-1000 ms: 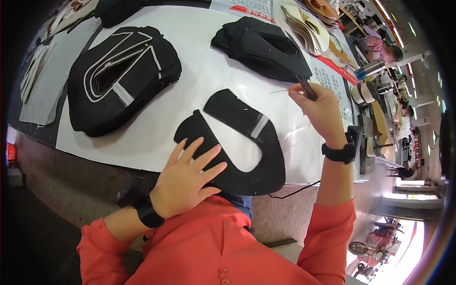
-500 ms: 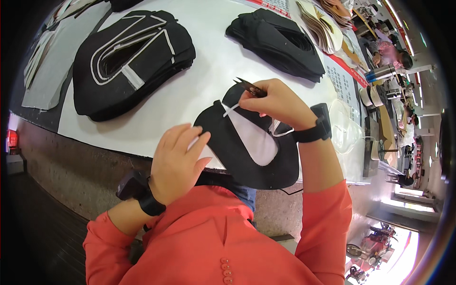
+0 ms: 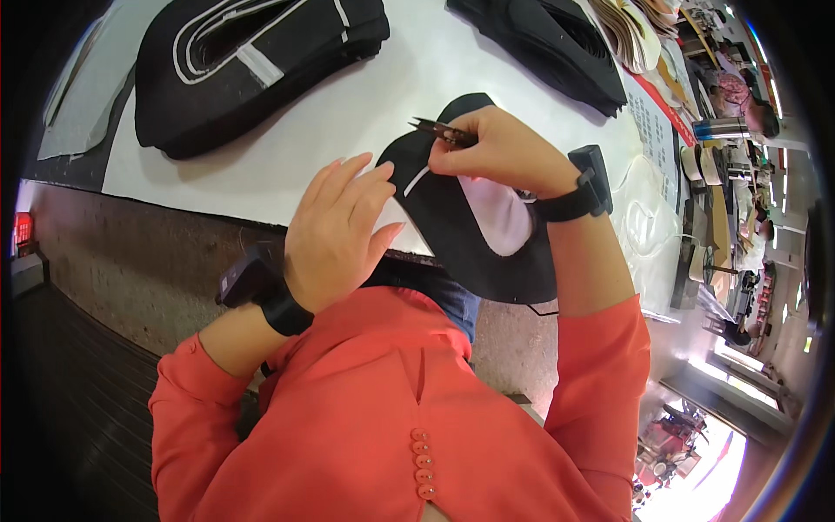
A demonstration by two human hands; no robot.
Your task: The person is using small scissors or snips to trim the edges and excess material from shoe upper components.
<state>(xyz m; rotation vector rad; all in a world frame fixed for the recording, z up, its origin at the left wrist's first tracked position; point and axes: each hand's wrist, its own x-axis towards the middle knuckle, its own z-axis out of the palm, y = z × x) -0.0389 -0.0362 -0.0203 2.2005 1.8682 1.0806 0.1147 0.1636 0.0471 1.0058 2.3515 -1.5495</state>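
Note:
A black U-shaped fabric piece [image 3: 452, 233] lies at the table's near edge, its curved end toward me. Across its left arm runs a short white strip [image 3: 417, 177], ending near the fingers of my right hand [image 3: 513, 157]. That hand is closed around dark thread snips [image 3: 447, 132], whose pointed blades face left, and it hovers over the far part of the piece, hiding some of it. My left hand [image 3: 339, 226] is open beside the piece's left edge, fingers stretched out. Whether its fingertips touch the fabric I cannot tell.
At the far left sits a thick stack of black pieces [image 3: 252, 109] with white strips on top. Another black stack [image 3: 557, 52] lies at the far right. Clear plastic [image 3: 644, 213] is right of my wrist. The white tabletop's near edge [image 3: 196, 209] runs before me.
The view has shifted, so the stacks sit higher in the picture. The snips now point more to the left. My left hand's fingers are straighter, and the white strip lies flatter across the fabric.

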